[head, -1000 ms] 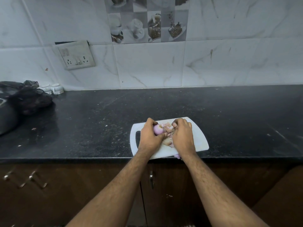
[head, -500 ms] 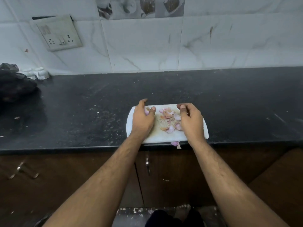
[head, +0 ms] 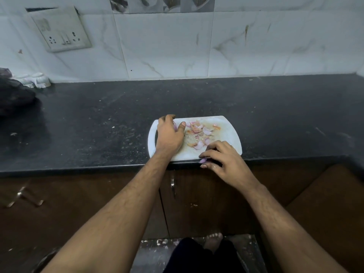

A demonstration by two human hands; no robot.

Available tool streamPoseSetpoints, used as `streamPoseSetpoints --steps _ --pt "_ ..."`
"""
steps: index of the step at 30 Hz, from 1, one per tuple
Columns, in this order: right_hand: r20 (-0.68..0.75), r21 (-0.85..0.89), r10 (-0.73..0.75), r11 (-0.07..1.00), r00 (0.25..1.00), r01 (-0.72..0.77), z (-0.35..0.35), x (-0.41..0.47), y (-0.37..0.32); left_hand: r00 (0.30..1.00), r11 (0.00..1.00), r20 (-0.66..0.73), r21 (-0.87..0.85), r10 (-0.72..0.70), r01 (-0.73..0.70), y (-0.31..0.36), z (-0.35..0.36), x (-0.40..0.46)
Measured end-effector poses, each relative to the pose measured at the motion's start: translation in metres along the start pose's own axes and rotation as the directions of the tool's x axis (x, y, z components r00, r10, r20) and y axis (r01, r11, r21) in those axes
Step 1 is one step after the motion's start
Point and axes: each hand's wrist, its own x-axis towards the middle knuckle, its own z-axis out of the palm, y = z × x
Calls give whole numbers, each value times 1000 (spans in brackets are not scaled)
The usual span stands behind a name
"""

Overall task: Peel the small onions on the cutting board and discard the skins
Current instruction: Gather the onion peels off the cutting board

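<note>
A white cutting board [head: 226, 134] lies at the front edge of the black counter [head: 98, 119]. Loose pink and orange onion skins [head: 199, 133] are scattered over its middle. My left hand [head: 169, 134] rests on the board's left end, its fingers curled over a small purple onion [head: 175, 126] that is mostly hidden. My right hand [head: 222, 162] is at the board's front edge. Its thumb and forefinger pinch a purple piece of skin [head: 202, 160] lying at the counter's lip.
A dark bag [head: 13, 95] and small white items [head: 37, 79] sit at the far left by the tiled wall. A switch socket [head: 61, 34] is on the wall. Brown cabinet doors with a metal handle [head: 173, 186] are below. My bare foot [head: 212, 241] is on the floor.
My right hand moved from the board's right side down to its front edge and closed on the purple skin there. My left hand stayed on the board's left end. The view tilted down.
</note>
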Motion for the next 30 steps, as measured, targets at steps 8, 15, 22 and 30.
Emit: streamPoseSetpoints --steps 8,15,22,30 --pt "-153 348 263 916 953 -197 -2 11 -4 1000 998 6 59 19 -19 -3 2 3" --pt "-215 261 510 852 833 -455 -7 57 0 956 952 68 104 284 -290 4 4 -6" --pt "-285 229 584 811 760 -538 -6 75 11 789 821 364 100 495 -561 8 12 -17" --pt "158 285 571 755 806 -591 2 96 17 867 957 483 173 125 -235 11 17 -7"
